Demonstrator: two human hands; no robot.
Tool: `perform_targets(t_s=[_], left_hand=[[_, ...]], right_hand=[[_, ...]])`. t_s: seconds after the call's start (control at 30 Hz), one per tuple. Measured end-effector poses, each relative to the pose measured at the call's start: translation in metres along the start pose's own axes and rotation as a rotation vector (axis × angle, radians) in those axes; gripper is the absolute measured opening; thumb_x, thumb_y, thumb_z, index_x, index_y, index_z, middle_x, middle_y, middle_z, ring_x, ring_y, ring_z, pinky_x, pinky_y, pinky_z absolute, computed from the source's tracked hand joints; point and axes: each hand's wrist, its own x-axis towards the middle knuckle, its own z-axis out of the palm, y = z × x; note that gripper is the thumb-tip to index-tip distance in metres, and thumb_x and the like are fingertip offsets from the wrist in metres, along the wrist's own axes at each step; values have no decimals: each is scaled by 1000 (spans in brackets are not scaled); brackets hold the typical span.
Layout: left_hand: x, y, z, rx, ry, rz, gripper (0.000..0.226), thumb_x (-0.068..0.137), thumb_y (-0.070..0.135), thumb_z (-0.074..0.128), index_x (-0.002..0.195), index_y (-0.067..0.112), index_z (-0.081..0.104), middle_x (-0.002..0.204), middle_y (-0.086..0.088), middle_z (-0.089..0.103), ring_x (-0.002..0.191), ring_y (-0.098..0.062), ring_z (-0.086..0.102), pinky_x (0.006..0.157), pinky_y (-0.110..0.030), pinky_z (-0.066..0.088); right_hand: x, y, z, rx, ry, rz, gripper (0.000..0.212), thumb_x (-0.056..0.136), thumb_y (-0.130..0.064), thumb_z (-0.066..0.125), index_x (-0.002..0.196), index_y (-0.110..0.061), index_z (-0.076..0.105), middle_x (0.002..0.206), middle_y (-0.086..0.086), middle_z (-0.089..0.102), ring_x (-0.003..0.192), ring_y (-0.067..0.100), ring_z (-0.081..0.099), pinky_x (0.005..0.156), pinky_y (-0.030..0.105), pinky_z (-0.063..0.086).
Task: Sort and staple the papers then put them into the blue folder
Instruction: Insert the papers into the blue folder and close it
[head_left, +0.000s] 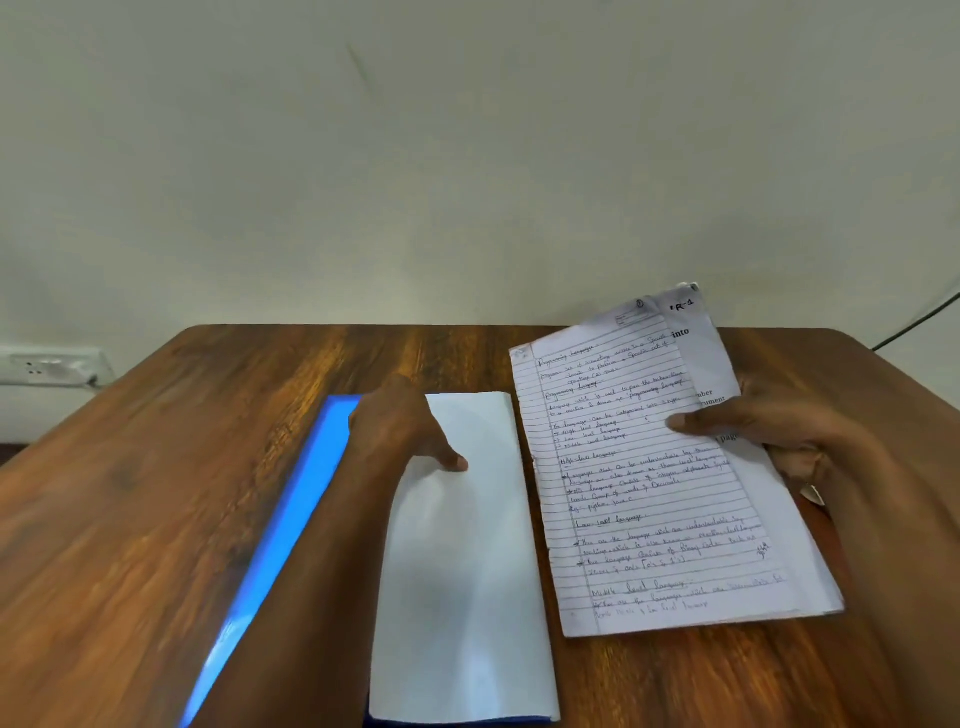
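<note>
left hand (402, 436) flat, pinning white sheets (462, 561) on the blue folder (291, 514) | right hand (795, 436) gripping handwritten notes (644, 478) just beside, partly lifted | tip imo: square edges before stapling, keep that folder pinned | stapler: not visible

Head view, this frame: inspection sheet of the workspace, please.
Surface: wooden table, against a wall.
Job's things: blue folder lying open, a white sheet on it; stack of papers with a handwritten lined page on top; no stapler seen.
Clutter: nothing seen.
Grippers: left hand rests on the white sheet; right hand grips the stack of papers, thumb on top.
Cables: dark cable far right.
Surroundings: plain wall; wall socket at left.
</note>
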Motion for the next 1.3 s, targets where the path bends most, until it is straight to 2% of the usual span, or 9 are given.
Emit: perform_targets(t_s=[0.17, 0.3, 0.37, 0.57, 0.7, 0.83, 0.9, 1.0, 1.3], left_hand=[[-17, 18, -26, -75, 71, 246, 93, 66, 52, 95, 141, 14, 56, 139, -2, 61, 122, -22, 61, 91, -32, 52], [-56, 54, -38, -543, -70, 403, 91, 86, 42, 85, 155, 9, 35, 116, -9, 68, 87, -22, 77, 58, -30, 61], [-73, 74, -32, -644, -214, 448, 81, 96, 38, 75, 156, 4, 33, 107, -8, 67, 84, -22, 78, 60, -41, 66], [-83, 103, 23, -65, -245, 682, 73, 96, 44, 73, 158, 23, 40, 150, -2, 57, 131, -27, 58, 107, -43, 51], [-88, 109, 54, 180, -244, 668, 81, 84, 37, 86, 152, 22, 45, 149, -4, 55, 135, -28, 52, 105, -42, 48], [-89, 111, 61, 243, -188, 649, 85, 80, 49, 87, 149, 21, 48, 146, -3, 57, 133, -26, 54, 103, -41, 47], [-87, 109, 61, 270, -163, 629, 85, 78, 57, 85, 147, 22, 49, 143, -2, 58, 131, -26, 54, 101, -41, 46], [-84, 104, 57, 331, -139, 592, 82, 74, 71, 80, 135, 22, 55, 132, -2, 61, 122, -25, 56, 96, -42, 44], [-60, 82, 34, 219, -245, 589, 85, 64, 51, 96, 136, 21, 62, 130, 2, 64, 114, -20, 62, 96, -38, 54]], right_hand=[[-5, -2, -4, -19, 69, -46, 73, 59, -1, 97, 126, -3, 68, 118, 24, 74, 107, 46, 72, 99, 66, 52], [-18, -14, -22, -122, 186, -149, 38, 80, 11, 77, 114, -3, 66, 88, 13, 80, 71, 28, 79, 58, 36, 63], [-22, -18, -36, -203, 257, -163, 35, 76, -1, 83, 110, -4, 73, 95, 15, 80, 77, 31, 79, 72, 40, 63], [-32, -16, -79, -233, 466, -134, 41, 70, -12, 91, 107, -3, 75, 88, 12, 80, 87, 38, 76, 90, 48, 58], [-29, -2, -123, -190, 524, -139, 47, 68, -23, 97, 109, -11, 78, 98, 11, 81, 87, 36, 78, 92, 53, 58], [33, 37, -257, -156, 546, -208, 84, 44, -63, 100, 117, -28, 76, 115, 5, 78, 90, 24, 80, 78, 44, 63], [11, 18, -210, -55, 562, -299, 73, 54, -50, 101, 118, -25, 77, 112, 4, 79, 93, 27, 79, 83, 49, 62], [-34, -23, -90, 66, 585, -391, 32, 77, -14, 90, 106, -16, 78, 91, -4, 81, 79, 16, 79, 66, 29, 64], [-3, 4, -52, 110, 140, -93, 49, 84, 2, 71, 132, -4, 66, 125, 23, 72, 112, 43, 71, 83, 57, 62]])
